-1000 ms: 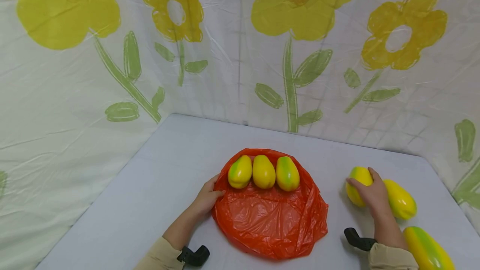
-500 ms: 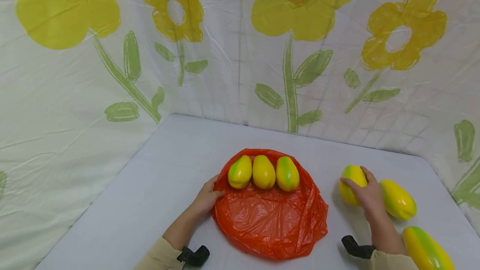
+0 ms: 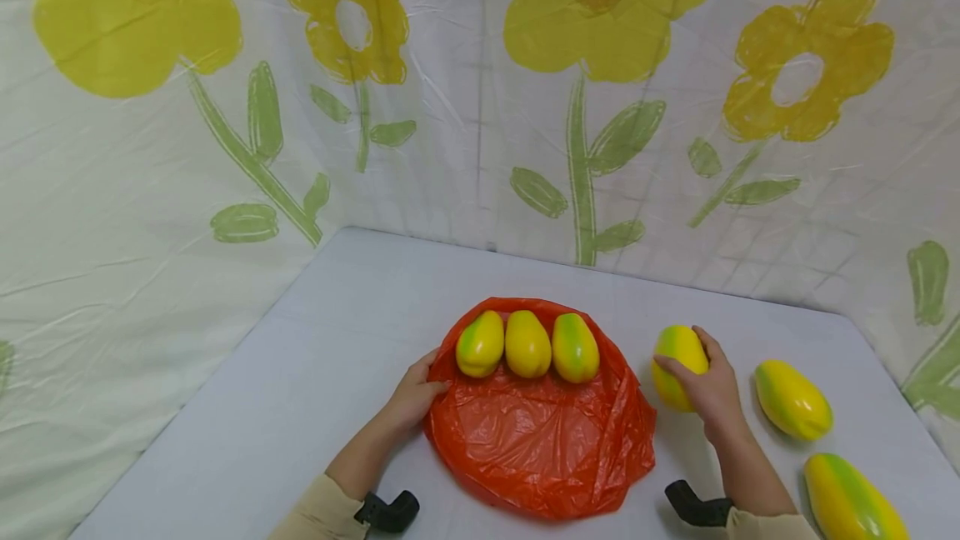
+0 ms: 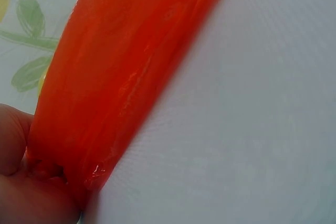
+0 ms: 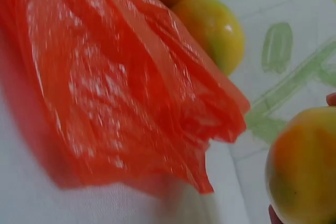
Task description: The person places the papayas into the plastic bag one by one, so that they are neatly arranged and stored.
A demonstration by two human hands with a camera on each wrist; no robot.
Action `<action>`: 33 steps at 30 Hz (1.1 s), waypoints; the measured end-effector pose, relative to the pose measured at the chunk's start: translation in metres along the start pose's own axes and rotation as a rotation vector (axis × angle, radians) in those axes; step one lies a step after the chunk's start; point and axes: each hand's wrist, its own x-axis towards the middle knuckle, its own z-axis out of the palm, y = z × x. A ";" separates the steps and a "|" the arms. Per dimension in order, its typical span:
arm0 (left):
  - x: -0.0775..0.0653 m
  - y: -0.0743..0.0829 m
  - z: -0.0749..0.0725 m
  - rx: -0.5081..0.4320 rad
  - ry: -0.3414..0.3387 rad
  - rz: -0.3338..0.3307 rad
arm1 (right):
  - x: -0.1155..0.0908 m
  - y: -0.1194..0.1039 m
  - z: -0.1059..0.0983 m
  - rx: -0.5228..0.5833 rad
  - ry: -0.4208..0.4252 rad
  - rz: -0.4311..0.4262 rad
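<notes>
A red plastic bag (image 3: 540, 448) lies spread on the white table, with three yellow-green papayas (image 3: 527, 344) in a row along its far side. My left hand (image 3: 412, 397) pinches the bag's left edge between thumb and fingers; the left wrist view shows the thumb pressing the thin red plastic (image 4: 115, 77). To the right of the bag, my right hand (image 3: 708, 382) grips another papaya (image 3: 677, 365), thumb on the near side and fingers over the far side. In the right wrist view this papaya (image 5: 304, 166) is close to the bag's crumpled edge (image 5: 210, 124).
Two more papayas lie on the right of the table, one farther back (image 3: 793, 400) and one at the near right (image 3: 855, 498). A white curtain (image 3: 450, 107) printed with yellow flowers hangs behind the table (image 3: 322, 315).
My right hand has moved left with the papaya, away from the papaya beside it and toward the bag. My left hand and the bag stay in place.
</notes>
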 end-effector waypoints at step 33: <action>-0.003 0.001 0.000 -0.002 -0.013 -0.001 | -0.045 -0.061 0.087 0.326 -0.196 -0.136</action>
